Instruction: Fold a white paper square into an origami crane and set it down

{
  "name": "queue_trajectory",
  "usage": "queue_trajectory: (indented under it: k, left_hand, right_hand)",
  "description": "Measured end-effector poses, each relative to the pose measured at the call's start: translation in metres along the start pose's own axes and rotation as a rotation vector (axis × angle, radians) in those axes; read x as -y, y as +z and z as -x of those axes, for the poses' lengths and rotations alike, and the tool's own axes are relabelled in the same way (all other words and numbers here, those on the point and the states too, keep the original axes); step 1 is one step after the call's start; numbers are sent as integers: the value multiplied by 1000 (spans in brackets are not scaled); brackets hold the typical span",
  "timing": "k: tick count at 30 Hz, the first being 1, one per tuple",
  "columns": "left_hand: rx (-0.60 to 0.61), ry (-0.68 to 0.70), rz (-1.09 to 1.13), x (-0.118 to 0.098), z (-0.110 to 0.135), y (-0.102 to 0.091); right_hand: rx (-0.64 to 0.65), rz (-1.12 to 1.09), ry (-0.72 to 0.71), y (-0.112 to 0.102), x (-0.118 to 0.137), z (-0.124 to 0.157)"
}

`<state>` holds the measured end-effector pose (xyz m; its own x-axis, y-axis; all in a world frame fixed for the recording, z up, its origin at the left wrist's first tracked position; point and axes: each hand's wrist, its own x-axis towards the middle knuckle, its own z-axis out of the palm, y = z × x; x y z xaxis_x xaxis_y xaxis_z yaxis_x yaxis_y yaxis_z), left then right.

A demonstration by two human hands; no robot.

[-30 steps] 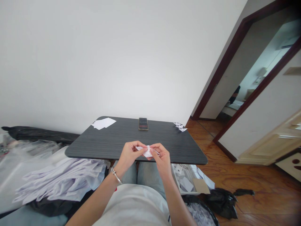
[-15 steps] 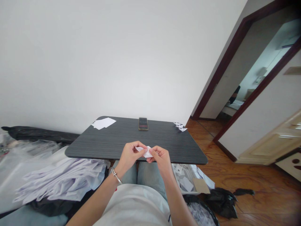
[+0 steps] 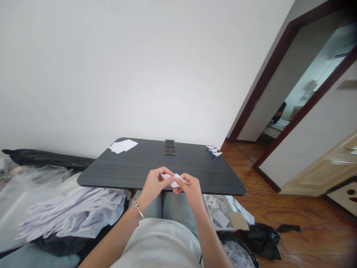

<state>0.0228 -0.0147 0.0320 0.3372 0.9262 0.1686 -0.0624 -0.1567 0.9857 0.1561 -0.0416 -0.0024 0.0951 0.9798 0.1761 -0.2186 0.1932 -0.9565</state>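
A small folded piece of white paper is held over the front edge of the dark table. My left hand pinches its left side between thumb and fingers. On the other side, my right hand grips the paper, thumb on top and fingers curled beneath. Both hands nearly meet at the paper's middle and hide part of it. Flat white sheets lie at the table's far left corner. Several small folded white paper pieces sit in a row at the far right.
A phone rests at the table's back middle, near the white wall. White cloth is heaped at the left. Below the table's right side are a bin of papers, a bag of scraps and a black plastic bag.
My right thumb and fingers have shifted slightly left along the paper, and more of its right tip shows. My left hand stays almost still.
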Motion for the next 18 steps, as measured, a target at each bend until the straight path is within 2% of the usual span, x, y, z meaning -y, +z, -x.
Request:
queue_trajectory:
  k: [5,12,18]
  left_hand:
    - [76,-27,82,-4,2,-8]
    - [74,-76,104,-9,0,-16]
    - [80,-105,181,-2,-4,-19]
  right_hand:
    - [-27,-21,8,-2,2,0]
    - [-73,83,-46,-1,2,2]
    - [-96,172,-103,2,3,5]
